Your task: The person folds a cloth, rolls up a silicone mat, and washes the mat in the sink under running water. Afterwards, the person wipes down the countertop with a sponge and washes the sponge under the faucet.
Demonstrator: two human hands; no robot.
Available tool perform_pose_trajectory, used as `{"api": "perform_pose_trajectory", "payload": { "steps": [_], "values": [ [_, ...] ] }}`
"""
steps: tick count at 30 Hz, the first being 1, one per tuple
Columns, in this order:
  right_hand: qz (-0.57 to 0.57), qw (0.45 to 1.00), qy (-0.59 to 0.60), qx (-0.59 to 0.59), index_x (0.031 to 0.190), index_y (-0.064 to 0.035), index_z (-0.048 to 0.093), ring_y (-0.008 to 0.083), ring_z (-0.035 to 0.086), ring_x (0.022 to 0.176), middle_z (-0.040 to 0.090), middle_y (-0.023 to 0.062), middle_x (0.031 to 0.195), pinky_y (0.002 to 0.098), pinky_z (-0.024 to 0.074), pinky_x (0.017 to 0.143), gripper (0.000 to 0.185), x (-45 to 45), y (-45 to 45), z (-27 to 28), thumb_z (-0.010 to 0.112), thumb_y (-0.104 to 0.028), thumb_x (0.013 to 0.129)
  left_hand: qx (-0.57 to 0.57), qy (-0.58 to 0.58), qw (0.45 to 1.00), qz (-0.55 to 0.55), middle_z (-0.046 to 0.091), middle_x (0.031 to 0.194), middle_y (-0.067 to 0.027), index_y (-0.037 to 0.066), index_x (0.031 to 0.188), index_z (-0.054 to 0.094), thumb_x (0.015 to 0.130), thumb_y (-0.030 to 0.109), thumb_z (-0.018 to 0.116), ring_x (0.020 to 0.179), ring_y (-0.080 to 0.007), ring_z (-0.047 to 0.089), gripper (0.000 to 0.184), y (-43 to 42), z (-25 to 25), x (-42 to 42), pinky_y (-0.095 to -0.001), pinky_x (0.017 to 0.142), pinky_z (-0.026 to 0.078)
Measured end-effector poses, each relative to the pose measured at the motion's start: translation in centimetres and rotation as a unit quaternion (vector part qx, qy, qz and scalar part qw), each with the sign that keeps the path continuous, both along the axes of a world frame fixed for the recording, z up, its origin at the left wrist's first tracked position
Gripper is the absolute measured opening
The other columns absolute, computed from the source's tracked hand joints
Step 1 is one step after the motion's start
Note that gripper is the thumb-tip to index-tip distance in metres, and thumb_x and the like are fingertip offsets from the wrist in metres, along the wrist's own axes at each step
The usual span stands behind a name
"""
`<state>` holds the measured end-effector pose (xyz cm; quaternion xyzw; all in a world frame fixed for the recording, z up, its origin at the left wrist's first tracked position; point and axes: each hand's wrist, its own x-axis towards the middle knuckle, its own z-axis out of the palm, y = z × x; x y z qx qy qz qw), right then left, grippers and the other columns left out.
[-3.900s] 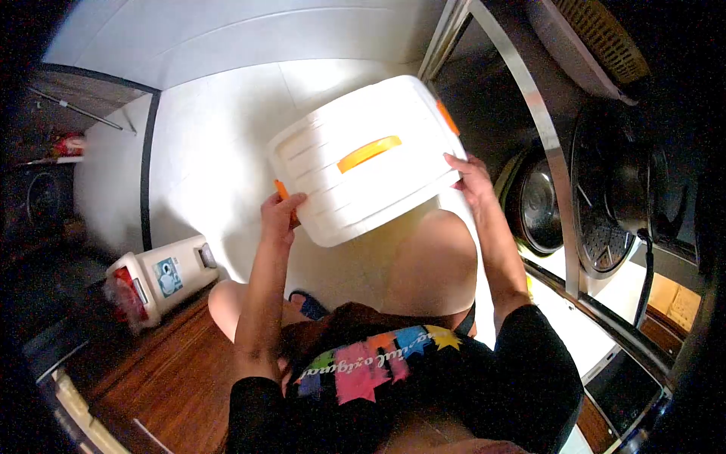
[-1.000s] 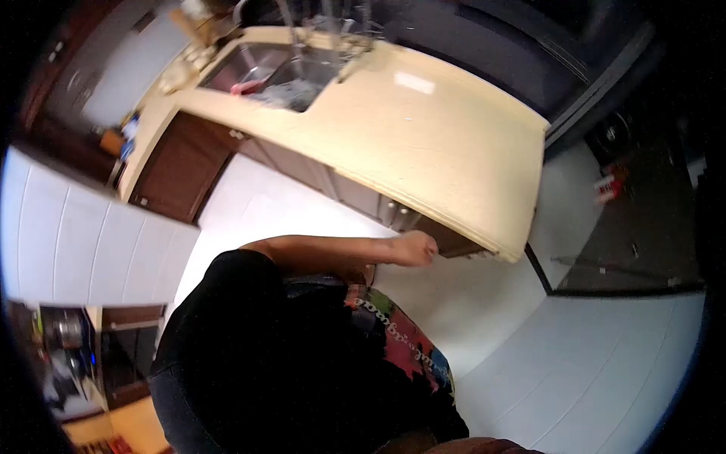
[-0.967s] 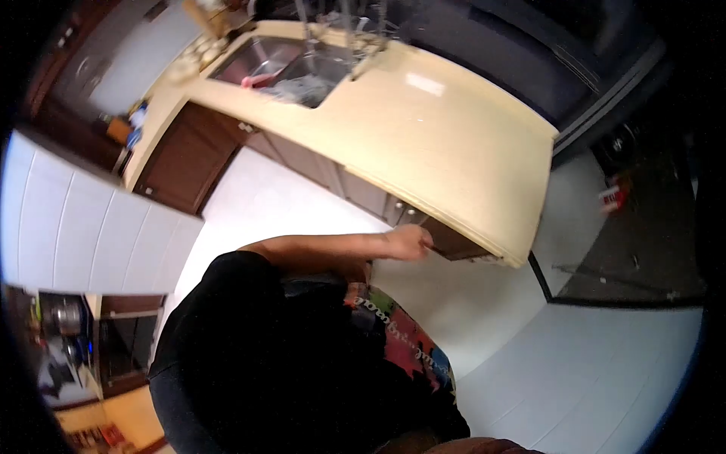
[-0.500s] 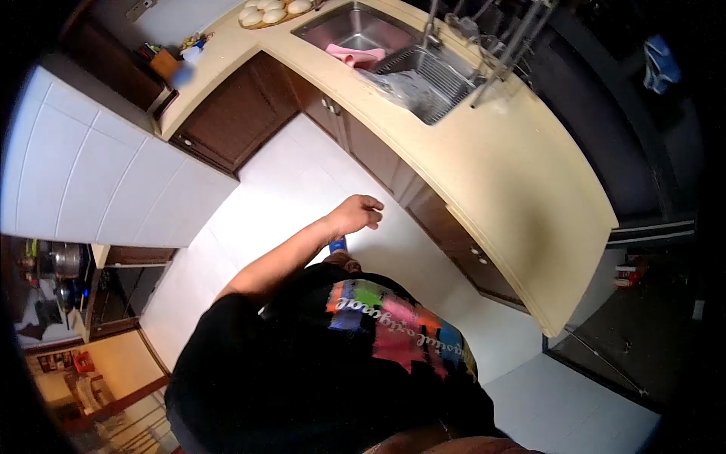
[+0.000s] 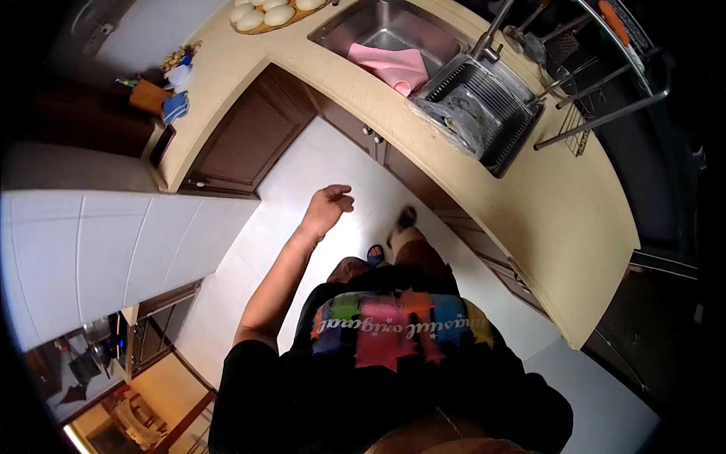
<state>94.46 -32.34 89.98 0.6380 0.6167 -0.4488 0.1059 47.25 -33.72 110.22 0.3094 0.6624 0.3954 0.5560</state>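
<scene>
From here I count one bare hand [image 5: 327, 210], two sandals [image 5: 407, 218], two sink basins [image 5: 397, 30] — and just one pink cloth [image 5: 389, 66].

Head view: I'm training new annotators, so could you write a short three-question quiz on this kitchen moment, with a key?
1. True or false: the visible hand is touching the faucet.
2. What lies partly over the black drain rack? A) a dinner plate; B) a clear plastic bag; C) a loaf of bread.
3. Fill in: the hand in view is the person's ___ hand.

Key: 1 false; 2 B; 3 left.
</scene>
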Motion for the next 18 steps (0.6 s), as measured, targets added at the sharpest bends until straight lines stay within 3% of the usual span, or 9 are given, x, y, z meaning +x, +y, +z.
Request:
{"api": "perform_pose_trajectory", "payload": {
  "steps": [4, 7, 8, 9, 10, 11, 14, 16, 18],
  "values": [
    [0.103, 0.992, -0.066, -0.023, 0.110, -0.0078, 0.058, 0.0353, 0.060, 0.090, 0.061, 0.0208, 0.098, 0.0455, 0.0475, 0.080, 0.036, -2.3, 5.1, 1.5, 0.052, -0.036, 0.087, 0.008, 0.009, 1.000, -0.021, 0.064, 0.104, -0.0174, -0.007, 0.121, 0.051, 0.083, 0.007, 0.058, 0.089, -0.0204, 0.063, 0.041, 7.1, 1.0, -2.5, -0.0302, 0.082, 0.046],
    [0.378, 0.907, -0.150, 0.112, 0.110, -0.0080, 0.058, 0.0359, 0.060, 0.091, 0.061, 0.0213, 0.098, 0.0456, 0.0475, 0.081, 0.037, -10.3, 15.2, 6.9, 0.053, -0.036, 0.087, 0.010, 0.014, 1.000, -0.020, 0.064, 0.103, -0.0175, -0.007, 0.120, 0.050, 0.083, 0.007, 0.057, 0.088, -0.0205, 0.064, 0.040, 12.9, 1.2, -5.2, -0.0305, 0.082, 0.047],
    [0.155, 0.952, -0.001, 0.263, 0.094, -0.0045, 0.059, 0.0403, 0.060, 0.077, 0.062, 0.0215, 0.081, 0.0509, 0.0475, 0.071, 0.027, -16.1, 19.7, 11.8, 0.055, -0.031, 0.087, 0.006, 0.016, 1.000, -0.019, 0.064, 0.103, -0.0175, -0.007, 0.120, 0.050, 0.083, 0.007, 0.057, 0.088, -0.0205, 0.064, 0.040, 15.0, 1.4, -5.9, -0.0305, 0.082, 0.047],
    [0.042, 0.926, 0.162, 0.339, 0.097, -0.0064, 0.060, 0.0336, 0.060, 0.078, 0.061, 0.0131, 0.081, 0.0423, 0.0447, 0.072, 0.024, -21.2, 23.6, 14.7, 0.060, -0.027, 0.084, 0.003, 0.027, 0.999, -0.021, 0.064, 0.102, -0.0176, -0.008, 0.120, 0.051, 0.083, 0.006, 0.058, 0.088, -0.0209, 0.063, 0.040, 16.7, 1.6, -6.6, -0.0300, 0.081, 0.047],
    [0.118, 0.851, 0.190, 0.474, 0.103, -0.0065, 0.057, 0.0353, 0.057, 0.086, 0.060, 0.0140, 0.087, 0.0444, 0.0448, 0.075, 0.032, -25.8, 27.1, 17.6, 0.063, -0.029, 0.082, 0.001, 0.039, 0.999, -0.024, 0.064, 0.102, -0.0177, -0.008, 0.119, 0.051, 0.082, 0.005, 0.058, 0.089, -0.0213, 0.063, 0.040, 18.5, 1.7, -7.3, -0.0296, 0.081, 0.048],
    [0.146, 0.867, 0.147, 0.453, 0.115, -0.0064, 0.051, 0.0365, 0.055, 0.097, 0.058, 0.0175, 0.100, 0.0440, 0.0444, 0.085, 0.048, -30.1, 29.9, 20.9, 0.067, -0.032, 0.078, 0.002, 0.048, 0.999, -0.021, 0.064, 0.101, -0.0178, -0.009, 0.118, 0.051, 0.082, 0.004, 0.058, 0.089, -0.0217, 0.063, 0.039, 20.1, 2.3, -8.5, -0.0291, 0.080, 0.049],
    [0.147, 0.865, 0.049, 0.478, 0.118, -0.0077, 0.049, 0.0393, 0.056, 0.092, 0.059, 0.0183, 0.098, 0.0466, 0.0449, 0.081, 0.055, -35.9, 36.4, 17.6, 0.070, -0.033, 0.074, 0.039, 0.089, 0.994, -0.057, 0.065, 0.100, -0.0168, -0.010, 0.117, 0.052, 0.081, 0.003, 0.059, 0.087, -0.0209, 0.063, 0.039, 25.7, 2.2, -9.7, -0.0287, 0.080, 0.049],
    [0.098, 0.959, 0.027, 0.265, 0.120, -0.0067, 0.048, 0.0388, 0.058, 0.093, 0.060, 0.0199, 0.102, 0.0464, 0.0458, 0.080, 0.063, -37.6, 39.4, 14.4, 0.074, -0.032, 0.069, 0.059, 0.118, 0.988, -0.076, 0.065, 0.098, -0.0156, -0.009, 0.116, 0.053, 0.080, 0.003, 0.061, 0.088, -0.0203, 0.062, 0.039, 29.3, 1.4, -10.1, -0.0289, 0.081, 0.049],
    [0.074, 0.957, 0.048, 0.276, 0.120, -0.0068, 0.049, 0.0384, 0.059, 0.094, 0.061, 0.0205, 0.104, 0.0454, 0.0464, 0.080, 0.060, -38.5, 41.5, 14.7, 0.074, -0.030, 0.070, 0.063, 0.180, 0.976, -0.105, 0.064, 0.100, -0.0186, -0.008, 0.119, 0.050, 0.076, 0.011, 0.066, 0.092, -0.0258, 0.062, 0.050, 32.5, 0.3, -10.4, -0.0326, 0.079, 0.049]
  ]
}}
